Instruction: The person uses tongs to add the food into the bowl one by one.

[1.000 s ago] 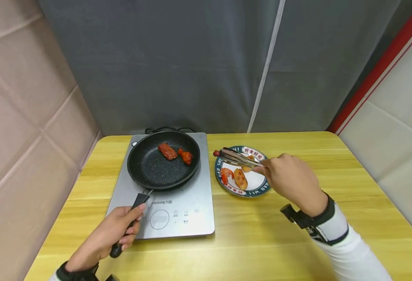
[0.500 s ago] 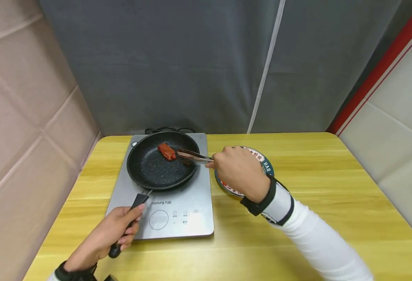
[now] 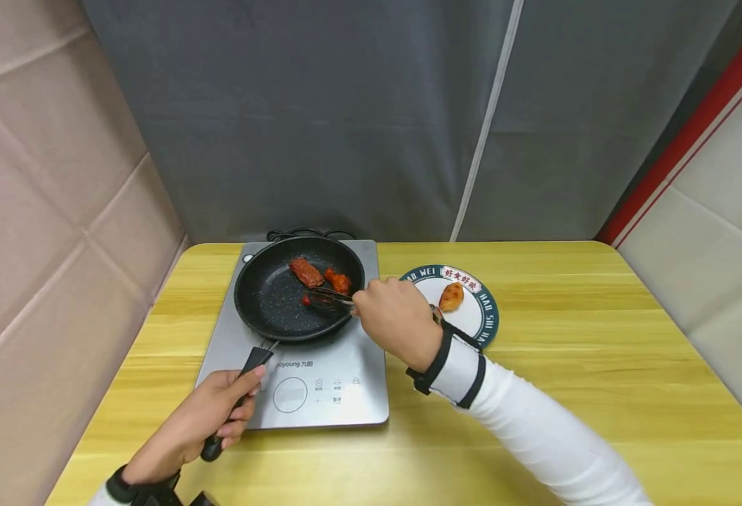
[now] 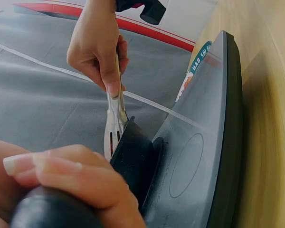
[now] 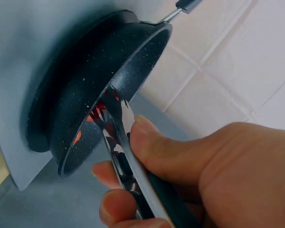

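Note:
My left hand (image 3: 216,411) grips the black handle (image 3: 256,360) of a speckled frying pan (image 3: 266,306). With my right hand (image 3: 398,320) I hold metal food tongs (image 3: 339,298), whose tips reach inside the pan over its right side. A small red piece (image 3: 306,300) shows at the tong tips; the right wrist view has red between the prongs (image 5: 111,97). Behind the tongs in the pan lie a reddish-brown slab of meat (image 3: 306,272) and a small drumstick-like piece (image 3: 338,281). The pan's rim covers the tong tips in the left wrist view.
The pan sits on a silver induction cooktop (image 3: 355,397). To its right is a plate (image 3: 488,320) with a golden-brown piece of food (image 3: 452,297), partly covered by my right hand and wrist. A black cord (image 3: 308,232) lies behind the cooktop, and a grey curtain (image 3: 320,126) rises behind.
My right hand has carried the tongs leftward from over the plate into the pan, then slightly nearer to me. The left hand keeps its grip on the handle.

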Demonstrator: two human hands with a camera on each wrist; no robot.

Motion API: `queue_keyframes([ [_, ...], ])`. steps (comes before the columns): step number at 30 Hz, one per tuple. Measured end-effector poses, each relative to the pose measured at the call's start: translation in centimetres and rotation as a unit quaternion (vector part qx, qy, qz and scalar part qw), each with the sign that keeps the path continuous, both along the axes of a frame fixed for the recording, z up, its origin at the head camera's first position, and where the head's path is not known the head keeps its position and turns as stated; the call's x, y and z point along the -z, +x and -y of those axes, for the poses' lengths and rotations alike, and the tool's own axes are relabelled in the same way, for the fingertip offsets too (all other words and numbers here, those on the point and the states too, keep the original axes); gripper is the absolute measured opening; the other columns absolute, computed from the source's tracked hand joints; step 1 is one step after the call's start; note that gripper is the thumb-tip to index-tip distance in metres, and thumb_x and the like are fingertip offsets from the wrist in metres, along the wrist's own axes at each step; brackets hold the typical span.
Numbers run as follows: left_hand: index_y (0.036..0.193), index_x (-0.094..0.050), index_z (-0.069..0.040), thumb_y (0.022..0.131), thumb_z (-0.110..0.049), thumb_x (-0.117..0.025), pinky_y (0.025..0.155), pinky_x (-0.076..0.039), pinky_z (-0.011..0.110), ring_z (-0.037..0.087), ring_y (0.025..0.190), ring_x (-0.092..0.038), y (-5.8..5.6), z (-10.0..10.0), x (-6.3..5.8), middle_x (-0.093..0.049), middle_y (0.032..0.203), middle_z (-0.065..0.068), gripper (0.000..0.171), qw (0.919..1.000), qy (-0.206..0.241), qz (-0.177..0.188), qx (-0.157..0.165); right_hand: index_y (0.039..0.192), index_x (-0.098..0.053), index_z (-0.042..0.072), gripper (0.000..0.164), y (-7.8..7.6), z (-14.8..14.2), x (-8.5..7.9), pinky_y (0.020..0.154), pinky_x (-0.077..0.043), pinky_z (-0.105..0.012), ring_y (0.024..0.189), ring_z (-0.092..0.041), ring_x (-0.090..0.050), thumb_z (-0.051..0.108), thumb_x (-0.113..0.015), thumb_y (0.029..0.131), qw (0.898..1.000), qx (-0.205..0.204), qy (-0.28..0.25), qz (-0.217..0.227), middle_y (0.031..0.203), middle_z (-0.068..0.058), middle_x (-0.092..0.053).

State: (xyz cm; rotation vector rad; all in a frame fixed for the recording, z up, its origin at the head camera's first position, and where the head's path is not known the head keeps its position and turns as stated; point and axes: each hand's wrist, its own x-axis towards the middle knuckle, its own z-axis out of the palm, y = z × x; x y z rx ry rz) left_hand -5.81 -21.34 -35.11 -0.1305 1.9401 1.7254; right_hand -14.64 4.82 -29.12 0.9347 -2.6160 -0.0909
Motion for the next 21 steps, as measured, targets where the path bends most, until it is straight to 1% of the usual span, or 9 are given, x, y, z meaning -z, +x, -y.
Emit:
queue_keyframes([
  [5,0.080,-0.041,-0.004,0.097,-0.042,-0.042,0.036,-0.031,0.020,0.006,0.038,-0.028,0.2,0.2,0.0,-0.031,0.054,-0.006,0.041,1.0000,-0.007,0.001,-0.001,0.073,-0.067,0.015,0.020,0.0,0.4,0.1,0.040,-0.048,-0.035,0.053,-0.023,-0.054,0.030,-0.063,0.085,1.000,0.000,0.005,-0.010,0.063,-0.004,-0.059],
  [8,0.080,-0.040,-0.004,0.097,-0.043,-0.043,0.035,-0.031,0.020,0.006,0.038,-0.028,0.1,0.3,0.1,-0.031,0.055,-0.006,0.042,1.0000,0.000,-0.002,-0.003,0.073,-0.068,0.015,0.022,0.0,0.5,-0.4,0.041,-0.049,-0.036,0.053,-0.024,-0.055,0.034,-0.065,0.084,1.000,0.017,0.017,-0.011,0.063,-0.004,-0.059],
  [12,0.080,-0.040,-0.004,0.096,-0.045,-0.044,0.035,-0.031,0.020,0.005,0.039,-0.028,-0.1,0.1,0.1,-0.032,0.056,-0.006,0.044,1.0000,0.005,-0.004,-0.001,0.075,-0.068,0.015,0.023,0.0,0.5,-1.2,0.042,-0.049,-0.038,0.054,-0.025,-0.055,0.037,-0.066,0.082,0.999,0.035,0.030,0.007,0.065,-0.004,-0.059],
  [16,0.080,-0.040,-0.004,0.096,-0.044,-0.044,0.035,-0.031,0.019,0.005,0.038,-0.028,-0.2,0.1,0.1,-0.031,0.055,-0.006,0.043,0.9999,0.009,-0.005,-0.003,0.076,-0.069,0.017,0.023,-0.2,0.7,-1.7,0.040,-0.048,-0.038,0.051,-0.023,-0.053,0.039,-0.067,0.082,0.999,0.027,0.022,0.019,0.065,-0.003,-0.059],
  [21,0.079,-0.040,-0.005,0.096,-0.043,-0.044,0.035,-0.031,0.019,0.005,0.038,-0.027,-0.2,0.0,0.2,-0.031,0.055,-0.007,0.042,0.9999,0.013,-0.004,-0.004,0.081,-0.071,0.017,0.023,-0.9,1.5,-1.2,0.040,-0.049,-0.038,0.052,-0.022,-0.054,0.041,-0.068,0.081,0.999,0.022,0.025,0.014,0.068,-0.003,-0.061],
])
